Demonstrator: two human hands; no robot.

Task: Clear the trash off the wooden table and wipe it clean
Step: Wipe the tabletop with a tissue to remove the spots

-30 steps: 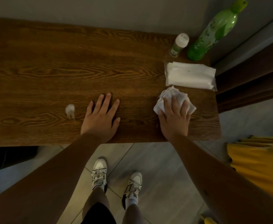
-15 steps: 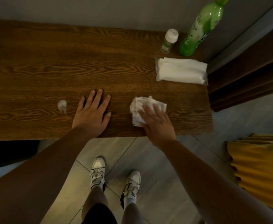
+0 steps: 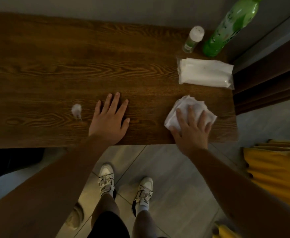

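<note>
She's mid-wipe: right hand (image 3: pixel 191 129) flat, fingers spread, pressing a crumpled white cloth (image 3: pixel 189 112) on the wooden table (image 3: pixel 54 66) at lower right. Left hand (image 3: pixel 109 119) rests relaxed at centre. A small white scrap (image 3: pixel 76 109) just left needs picking up. Tissue pack (image 3: pixel 205 73), small jar (image 3: pixel 193 39) and green bottle (image 3: pixel 230 26) crowd the upper right

Crumpled white scrap (image 3: pixel 76 109) on wooden table (image 3: pixel 54 69)
</note>
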